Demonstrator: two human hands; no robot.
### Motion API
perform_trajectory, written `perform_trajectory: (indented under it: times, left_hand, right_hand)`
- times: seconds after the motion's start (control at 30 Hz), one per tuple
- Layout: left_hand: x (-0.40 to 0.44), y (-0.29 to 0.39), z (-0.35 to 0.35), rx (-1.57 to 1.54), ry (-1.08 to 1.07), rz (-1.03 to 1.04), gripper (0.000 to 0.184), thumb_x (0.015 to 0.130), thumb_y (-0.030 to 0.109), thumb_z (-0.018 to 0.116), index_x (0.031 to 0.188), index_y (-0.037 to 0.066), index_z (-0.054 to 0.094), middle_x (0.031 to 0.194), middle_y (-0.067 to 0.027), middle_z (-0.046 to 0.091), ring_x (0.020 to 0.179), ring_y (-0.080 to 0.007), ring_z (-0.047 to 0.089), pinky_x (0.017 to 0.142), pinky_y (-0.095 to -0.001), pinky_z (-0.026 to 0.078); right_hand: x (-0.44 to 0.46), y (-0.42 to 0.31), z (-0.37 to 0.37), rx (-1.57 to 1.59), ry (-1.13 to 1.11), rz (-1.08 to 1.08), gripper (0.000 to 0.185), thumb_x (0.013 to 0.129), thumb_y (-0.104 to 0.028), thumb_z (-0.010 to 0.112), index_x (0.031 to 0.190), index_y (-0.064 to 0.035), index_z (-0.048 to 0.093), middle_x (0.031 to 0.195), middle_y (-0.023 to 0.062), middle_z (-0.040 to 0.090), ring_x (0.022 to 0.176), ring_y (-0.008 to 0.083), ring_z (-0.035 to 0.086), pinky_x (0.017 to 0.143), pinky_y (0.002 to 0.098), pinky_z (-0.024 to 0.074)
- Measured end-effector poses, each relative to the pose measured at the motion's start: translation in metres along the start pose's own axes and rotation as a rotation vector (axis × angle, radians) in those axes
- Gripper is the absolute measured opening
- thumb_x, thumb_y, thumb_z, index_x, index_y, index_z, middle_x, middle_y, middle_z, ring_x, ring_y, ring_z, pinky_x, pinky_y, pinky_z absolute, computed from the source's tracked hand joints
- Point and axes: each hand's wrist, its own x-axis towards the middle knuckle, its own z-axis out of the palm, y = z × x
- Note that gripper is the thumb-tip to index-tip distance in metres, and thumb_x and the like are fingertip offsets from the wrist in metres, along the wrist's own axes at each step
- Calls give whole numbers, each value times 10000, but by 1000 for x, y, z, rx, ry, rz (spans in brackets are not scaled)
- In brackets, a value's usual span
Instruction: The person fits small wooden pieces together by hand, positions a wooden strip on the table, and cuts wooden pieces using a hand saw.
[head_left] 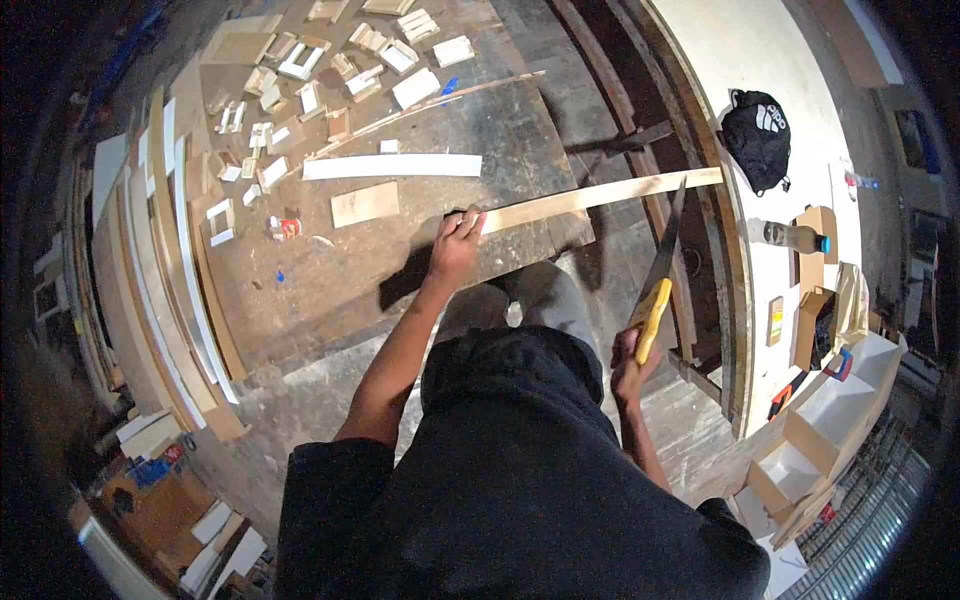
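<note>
My left hand is closed over the near end of a long, pale wooden strip, at the edge of the worktable. The strip reaches rightward past the table, across a gap, to the edge of the white-topped bench. In my right hand is a handsaw, gripped by its yellow handle. Its blade points away from me, and the tip meets or overlaps the strip near its far end; I cannot tell whether the teeth touch the wood. A white strip and a small wooden board lie on the table beyond my left hand.
Several small wooden frames and blocks cover the back of the worktable. Long boards line its left side. On the white bench are a black drawstring bag, a bottle and cardboard pieces.
</note>
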Motion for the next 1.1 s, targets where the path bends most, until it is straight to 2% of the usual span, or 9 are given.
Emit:
perform_trajectory:
  times: [0.07, 0.17, 0.23, 0.3, 0.4, 0.6, 0.7, 0.93, 1.1]
  left_hand:
    - [3, 3, -6, -25, -3, 1, 471, 801, 35, 645, 1271, 7, 656, 1308, -109, 609, 1092, -295, 574, 973, -436, 474]
    - [6, 7, -9, -97, 42, -8, 458, 788, 27, 653, 1245, -2, 667, 1275, -119, 627, 1071, -303, 584, 955, -439, 480]
    - [3, 5, -7, -73, 37, 3, 464, 779, 29, 663, 1243, 0, 673, 1254, -128, 637, 1063, -307, 588, 950, -436, 481]
    - [4, 5, -7, -102, 43, -4, 490, 780, 34, 663, 1270, 12, 667, 1262, -123, 639, 1072, -301, 589, 966, -432, 478]
    - [1, 3, 0, -51, 57, 0, 526, 777, 34, 663, 1304, 32, 657, 1274, -118, 641, 1090, -298, 586, 986, -427, 475]
    - [2, 5, -5, -53, 8, -35, 538, 770, 18, 660, 1307, 55, 662, 1287, -121, 647, 1114, -302, 577, 997, -422, 471]
    - [0, 4, 0, -59, 20, -31, 544, 765, 15, 664, 1308, 45, 658, 1286, -121, 645, 1112, -299, 573, 996, -426, 470]
    - [3, 7, -9, -42, -4, -21, 546, 774, 25, 680, 1318, 23, 641, 1310, -135, 625, 1130, -300, 564, 1005, -431, 463]
    - [1, 5, -10, -112, -66, -25, 560, 844, 86, 672, 1393, 44, 573, 1382, -135, 573, 1170, -300, 538, 1051, -433, 436]
  right_hand:
    - [-12, -2, 15, -124, -59, -63, 382, 990, -428, 632, 907, -55, 623, 689, -4, 559, 646, 143, 544, 601, 322, 460]
    - [-8, 21, 46, -306, -224, -120, 406, 934, -420, 674, 774, -55, 600, 652, 86, 534, 594, 218, 544, 576, 393, 439]
    - [0, 54, 79, -259, -395, -96, 387, 932, -386, 680, 784, -45, 572, 647, 114, 529, 577, 283, 545, 564, 429, 421]
    - [7, 59, 112, -233, -376, -323, 330, 926, -318, 697, 804, -45, 556, 655, 134, 529, 581, 342, 549, 559, 438, 416]
    - [14, 78, 130, -183, -428, -363, 251, 913, -242, 708, 847, -46, 565, 664, 139, 532, 598, 376, 556, 565, 444, 426]
    - [11, 117, 138, -192, -420, -475, 209, 894, -213, 717, 898, -41, 598, 697, 138, 563, 624, 374, 585, 586, 451, 444]
    - [11, 124, 134, -182, -545, -431, 217, 883, -218, 723, 907, -40, 602, 732, 132, 590, 667, 374, 603, 619, 455, 455]
    - [8, 126, 133, -223, -505, -465, 223, 853, -203, 733, 920, -31, 609, 757, 156, 603, 680, 390, 614, 619, 453, 474]
    - [12, 119, 131, -226, -550, -510, 200, 865, -171, 724, 913, -18, 604, 752, 163, 595, 667, 398, 605, 609, 456, 476]
